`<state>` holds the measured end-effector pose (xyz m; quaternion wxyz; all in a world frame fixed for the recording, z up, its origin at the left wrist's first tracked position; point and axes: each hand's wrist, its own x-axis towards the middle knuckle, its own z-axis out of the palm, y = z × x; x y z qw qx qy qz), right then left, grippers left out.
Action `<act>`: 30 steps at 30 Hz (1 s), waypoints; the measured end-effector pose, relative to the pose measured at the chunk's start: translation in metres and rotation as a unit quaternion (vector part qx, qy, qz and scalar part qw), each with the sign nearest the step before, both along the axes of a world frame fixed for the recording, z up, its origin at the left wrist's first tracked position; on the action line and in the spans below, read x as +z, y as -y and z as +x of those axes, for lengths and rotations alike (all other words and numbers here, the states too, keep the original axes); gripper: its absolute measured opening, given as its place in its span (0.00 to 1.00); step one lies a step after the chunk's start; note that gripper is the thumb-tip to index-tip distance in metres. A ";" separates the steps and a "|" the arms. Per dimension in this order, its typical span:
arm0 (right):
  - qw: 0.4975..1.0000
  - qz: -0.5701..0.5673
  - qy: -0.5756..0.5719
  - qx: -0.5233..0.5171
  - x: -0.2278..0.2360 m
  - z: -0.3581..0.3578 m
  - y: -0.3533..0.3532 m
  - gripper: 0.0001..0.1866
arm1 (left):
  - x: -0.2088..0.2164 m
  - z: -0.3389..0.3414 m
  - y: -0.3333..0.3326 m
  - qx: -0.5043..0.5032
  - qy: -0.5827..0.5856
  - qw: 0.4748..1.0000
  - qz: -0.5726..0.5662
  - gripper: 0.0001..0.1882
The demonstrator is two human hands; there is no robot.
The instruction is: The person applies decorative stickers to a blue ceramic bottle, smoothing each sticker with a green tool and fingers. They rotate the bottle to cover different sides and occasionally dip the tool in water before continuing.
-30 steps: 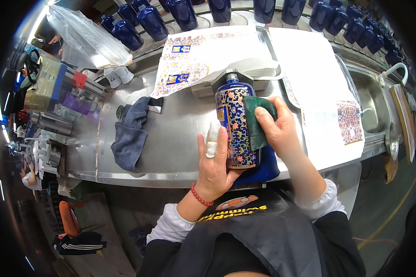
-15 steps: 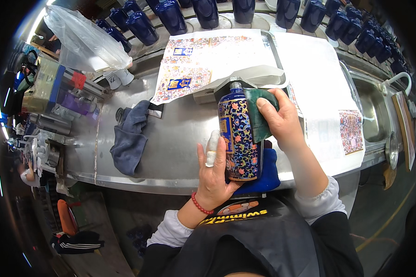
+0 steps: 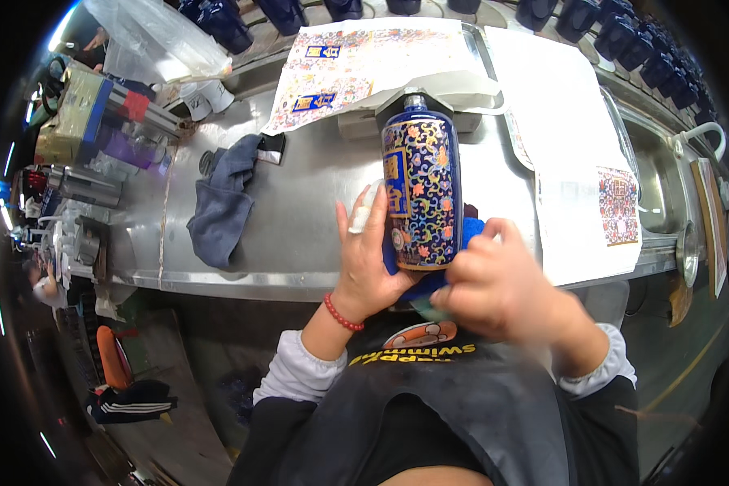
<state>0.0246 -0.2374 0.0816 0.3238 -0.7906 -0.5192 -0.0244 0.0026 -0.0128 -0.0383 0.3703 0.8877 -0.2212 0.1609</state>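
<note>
A dark blue bottle [image 3: 421, 190] with a colourful floral decal lies tilted, its neck against a dark angular rest [image 3: 437, 105]. My left hand [image 3: 366, 255] holds it, with fingers along its left side and the thumb by its base. One finger wears a white wrap [image 3: 363, 217]. My right hand [image 3: 498, 279], blurred by motion, is closed just right of the bottle's base. A bit of the green scraper [image 3: 423, 308] shows at its fingertips; the rest is hidden. Blue cloth [image 3: 471, 233] lies partly under the bottle.
Printed decal sheets [image 3: 356, 61] lie behind the bottle, with more white sheets [image 3: 575, 162] to the right. A grey-blue cloth [image 3: 223, 206] rests on the steel table at left. Several blue bottles [image 3: 555, 16] line the back. A sink [image 3: 656, 162] is at far right.
My right hand has moved from the bottle's upper right side down toward me with the green scraper. The bottle remains in my left hand, and the view has shifted.
</note>
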 end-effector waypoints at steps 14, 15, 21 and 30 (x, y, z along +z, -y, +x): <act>0.927 0.231 -0.042 -0.291 -0.031 0.028 0.017 0.07 | 0.028 -0.001 0.002 0.030 0.052 0.995 0.084 0.63; 0.931 0.215 -0.101 -0.276 -0.037 0.025 0.018 0.06 | 0.027 0.000 0.001 0.029 0.055 0.995 0.077 0.63; 0.811 0.367 -0.352 -0.288 -0.113 0.008 0.003 0.12 | 0.012 0.001 0.000 0.019 0.032 0.997 0.064 0.64; 0.772 0.423 -0.406 -0.246 -0.138 0.027 0.011 0.14 | 0.003 0.000 -0.002 0.008 0.034 0.998 0.053 0.65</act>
